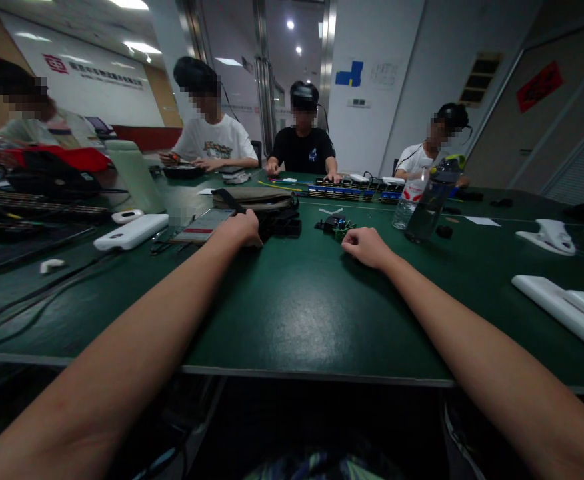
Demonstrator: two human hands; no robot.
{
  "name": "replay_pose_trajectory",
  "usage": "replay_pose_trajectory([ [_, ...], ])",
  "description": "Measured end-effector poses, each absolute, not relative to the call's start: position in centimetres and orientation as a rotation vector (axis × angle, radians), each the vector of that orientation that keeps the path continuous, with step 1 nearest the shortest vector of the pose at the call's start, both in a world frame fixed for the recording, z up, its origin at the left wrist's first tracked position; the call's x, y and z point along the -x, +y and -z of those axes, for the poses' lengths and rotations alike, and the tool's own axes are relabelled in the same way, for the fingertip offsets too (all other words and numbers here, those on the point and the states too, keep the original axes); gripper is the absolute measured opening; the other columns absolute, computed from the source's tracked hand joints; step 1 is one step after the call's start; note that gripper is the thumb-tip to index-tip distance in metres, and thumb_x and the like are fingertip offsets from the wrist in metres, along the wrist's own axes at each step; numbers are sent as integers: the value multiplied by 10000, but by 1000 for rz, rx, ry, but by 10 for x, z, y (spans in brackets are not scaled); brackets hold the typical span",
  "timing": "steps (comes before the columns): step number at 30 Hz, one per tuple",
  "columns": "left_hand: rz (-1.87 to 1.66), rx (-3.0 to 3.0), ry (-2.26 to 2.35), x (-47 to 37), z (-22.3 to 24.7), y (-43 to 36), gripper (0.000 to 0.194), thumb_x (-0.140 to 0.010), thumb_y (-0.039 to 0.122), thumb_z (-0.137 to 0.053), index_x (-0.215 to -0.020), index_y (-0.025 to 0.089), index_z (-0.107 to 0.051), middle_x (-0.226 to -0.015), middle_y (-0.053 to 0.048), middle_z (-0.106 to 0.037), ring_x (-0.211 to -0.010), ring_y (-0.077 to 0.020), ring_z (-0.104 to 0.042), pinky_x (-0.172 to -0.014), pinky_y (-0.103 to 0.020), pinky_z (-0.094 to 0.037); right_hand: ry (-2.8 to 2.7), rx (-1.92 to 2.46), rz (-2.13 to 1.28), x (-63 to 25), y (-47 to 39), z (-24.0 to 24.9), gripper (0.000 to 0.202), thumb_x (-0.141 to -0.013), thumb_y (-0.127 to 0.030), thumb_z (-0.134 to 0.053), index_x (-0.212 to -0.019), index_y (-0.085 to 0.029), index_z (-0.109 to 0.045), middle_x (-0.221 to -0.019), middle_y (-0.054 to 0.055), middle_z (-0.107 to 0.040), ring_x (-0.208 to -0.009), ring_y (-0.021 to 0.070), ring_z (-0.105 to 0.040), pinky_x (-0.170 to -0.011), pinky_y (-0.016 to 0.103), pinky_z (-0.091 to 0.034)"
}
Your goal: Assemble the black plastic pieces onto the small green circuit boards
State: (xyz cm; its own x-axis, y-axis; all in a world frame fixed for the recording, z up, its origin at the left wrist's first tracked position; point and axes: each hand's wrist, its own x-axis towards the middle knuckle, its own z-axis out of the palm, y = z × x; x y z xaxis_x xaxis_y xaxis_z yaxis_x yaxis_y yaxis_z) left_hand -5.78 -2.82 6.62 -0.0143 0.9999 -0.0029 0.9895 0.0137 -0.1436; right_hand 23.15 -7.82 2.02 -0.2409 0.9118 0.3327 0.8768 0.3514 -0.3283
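My left hand (242,230) reaches over the table beside a grey-brown pouch (262,198) and a phone-like device (205,225); its fingers are bent, and what they touch is too small to make out. Black box-like parts (288,227) lie just right of it. My right hand (366,247) rests on the green table (292,313) with its fingers curled in. Its fingertips are at the edge of a small green circuit board with wires (341,228). Whether they grip the board is hidden.
On the left are a white device (132,232), a pale green bottle (135,175) and cables. Two bottles (429,203) stand right of centre. White devices (567,310) lie far right. Several people sit across the table, near blue-black strips (342,192).
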Motion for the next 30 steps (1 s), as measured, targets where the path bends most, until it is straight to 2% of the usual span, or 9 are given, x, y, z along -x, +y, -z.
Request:
replay_pose_trajectory([
  [3,-95,2129,-2161,56,-66,-31,835,-681,470,-766,-1344,91,-430,-1252,-273,-595,-1134,-386,-601,-885,-417,-515,-2088,1533,6,-236,-75,-20,150,-827,-174,-571,-869,-153,-713,-841,53,-711,-776,167,-629,-765,267,-448],
  [6,135,2129,-1984,41,-62,-40,713,-767,450,-702,-1334,118,-426,-1307,-243,-541,-1226,-378,-519,-947,-428,-476,-2092,1486,128,-241,-71,-17,283,-825,-190,-587,-1090,-143,-676,-1060,106,-680,-986,219,-606,-903,327,-446],
  [9,367,2247,-1712,12,-47,-49,550,-862,424,-582,-1303,123,-449,-1303,-196,-523,-1207,-320,-510,-956,-384,-464,-2164,1507,206,-240,-69,-12,467,-835,-249,-604,-1294,-168,-574,-1311,148,-562,-1172,279,-521,-1005,418,-407],
  [12,487,2384,-1380,-20,-26,-52,460,-906,335,-489,-1317,130,-450,-1335,-171,-495,-1189,-288,-503,-987,-371,-439,-2242,1609,232,-235,-68,-7,542,-856,-313,-600,-1379,-212,-506,-1421,168,-466,-1260,332,-459,-1031,497,-372],
  [15,500,2514,-1207,-43,-10,-44,433,-895,236,-449,-1315,129,-462,-1331,-153,-499,-1165,-269,-515,-996,-362,-434,-2282,1694,230,-230,-66,-5,530,-884,-360,-563,-1394,-228,-493,-1397,176,-487,-1248,352,-476,-1023,517,-363],
  [20,636,2531,-1300,-62,-4,-20,482,-862,190,-458,-1333,89,-444,-1338,-178,-502,-1173,-285,-506,-1047,-391,-402,-2262,1799,218,-230,-63,-10,457,-897,-335,-522,-1335,-207,-526,-1228,179,-601,-1135,349,-549,-964,502,-390],
  [24,649,2534,-1383,-75,-4,-4,561,-847,256,-515,-1382,121,-415,-1431,-163,-444,-1214,-298,-494,-1055,-400,-403,-2162,1894,237,-234,-63,-13,377,-890,-292,-522,-1255,-209,-568,-1180,175,-617,-1103,333,-556,-948,481,-389],
  [30,549,2576,-1416,-91,-5,18,653,-856,384,-528,-1464,228,-348,-1555,-139,-310,-1341,-374,-387,-1023,-500,-422,-2026,1980,222,-239,-64,-13,337,-883,-304,-538,-1202,-202,-575,-1162,178,-604,-1100,325,-544,-951,480,-386],
])
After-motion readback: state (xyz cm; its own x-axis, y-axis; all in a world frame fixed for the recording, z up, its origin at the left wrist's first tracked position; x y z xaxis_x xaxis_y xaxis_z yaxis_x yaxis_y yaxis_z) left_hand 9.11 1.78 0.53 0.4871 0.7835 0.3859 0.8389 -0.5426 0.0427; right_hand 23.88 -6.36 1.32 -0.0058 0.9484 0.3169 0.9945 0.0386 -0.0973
